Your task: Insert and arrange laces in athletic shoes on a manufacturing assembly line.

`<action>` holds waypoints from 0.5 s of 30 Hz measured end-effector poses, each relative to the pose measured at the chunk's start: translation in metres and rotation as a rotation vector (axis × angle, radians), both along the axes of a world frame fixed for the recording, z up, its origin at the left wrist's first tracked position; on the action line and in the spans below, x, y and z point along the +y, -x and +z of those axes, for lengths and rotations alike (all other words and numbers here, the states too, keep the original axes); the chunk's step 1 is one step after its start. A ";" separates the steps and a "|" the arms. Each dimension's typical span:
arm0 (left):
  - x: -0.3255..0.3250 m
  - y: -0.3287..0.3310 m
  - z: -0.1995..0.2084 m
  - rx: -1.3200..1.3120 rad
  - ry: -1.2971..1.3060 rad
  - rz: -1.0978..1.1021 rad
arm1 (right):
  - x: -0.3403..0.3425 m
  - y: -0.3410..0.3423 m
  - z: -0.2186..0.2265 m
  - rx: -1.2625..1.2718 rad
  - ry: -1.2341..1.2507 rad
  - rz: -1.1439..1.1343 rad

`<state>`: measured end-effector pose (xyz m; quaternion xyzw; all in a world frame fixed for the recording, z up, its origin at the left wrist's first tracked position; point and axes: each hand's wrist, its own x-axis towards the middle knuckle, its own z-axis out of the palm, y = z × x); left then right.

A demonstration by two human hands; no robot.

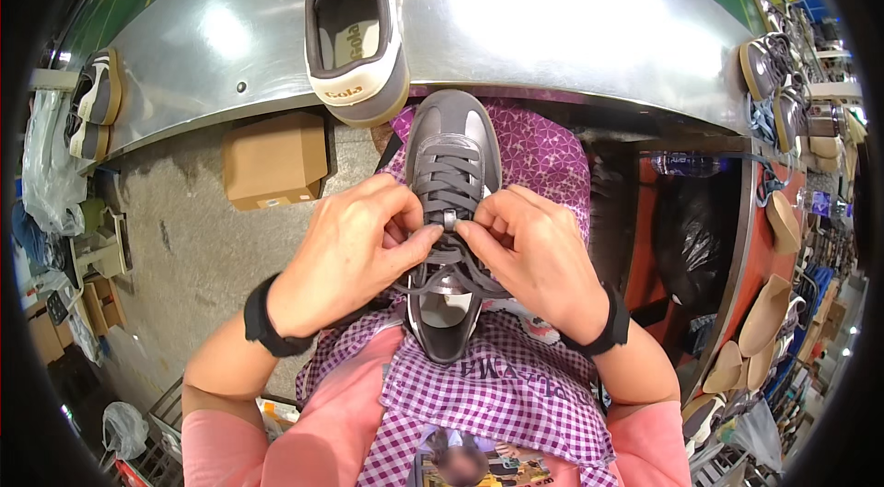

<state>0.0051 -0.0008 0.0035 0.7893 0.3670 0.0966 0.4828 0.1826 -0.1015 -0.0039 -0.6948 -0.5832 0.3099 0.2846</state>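
Observation:
A grey sneaker [453,123] with dark grey laces [451,176] rests on my lap, toe pointing away and heel toward me. My left hand [354,243] is closed in a pinch at the left side of the lacing. From the other side, my right hand [534,252] pinches at the same height. Between the fingertips shows a small silvery tab [449,219] at the middle of the tongue. The fingers partly hide the lace there. Loose lace lies across the shoe opening below both hands.
A second grey sneaker [354,36] with a white heel stands on the metal bench [552,45] ahead. More shoes [95,105] sit at the bench's left end, others [772,73] at its right. On the floor is a cardboard box [273,160]. Insoles [762,321] lie to the right.

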 end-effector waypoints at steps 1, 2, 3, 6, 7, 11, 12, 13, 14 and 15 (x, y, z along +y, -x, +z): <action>0.007 -0.001 0.000 0.040 0.108 -0.055 | 0.003 -0.003 -0.003 0.066 0.029 -0.003; 0.014 -0.001 0.000 0.081 0.216 -0.109 | 0.006 -0.012 -0.002 0.225 0.120 -0.014; 0.020 0.004 -0.009 0.052 0.400 -0.107 | 0.004 -0.021 -0.007 0.464 0.246 -0.078; 0.010 0.013 -0.019 -0.095 0.603 0.015 | -0.007 -0.018 -0.016 0.795 0.396 -0.196; 0.006 0.013 -0.019 -0.039 0.370 0.099 | -0.009 -0.011 -0.013 0.546 0.194 -0.232; -0.007 0.015 0.002 -0.104 -0.352 -0.076 | -0.014 -0.009 0.012 -0.001 -0.135 -0.046; -0.009 0.012 0.002 -0.104 -0.350 -0.074 | -0.014 -0.008 0.014 -0.163 -0.195 0.094; -0.011 0.010 0.003 -0.103 -0.359 -0.113 | -0.017 -0.004 0.011 -0.079 -0.130 0.103; -0.011 0.009 0.004 -0.102 -0.367 -0.151 | -0.018 -0.003 0.009 -0.080 -0.132 0.107; -0.009 0.010 0.004 -0.075 -0.209 -0.139 | -0.019 -0.002 0.007 0.111 -0.072 0.067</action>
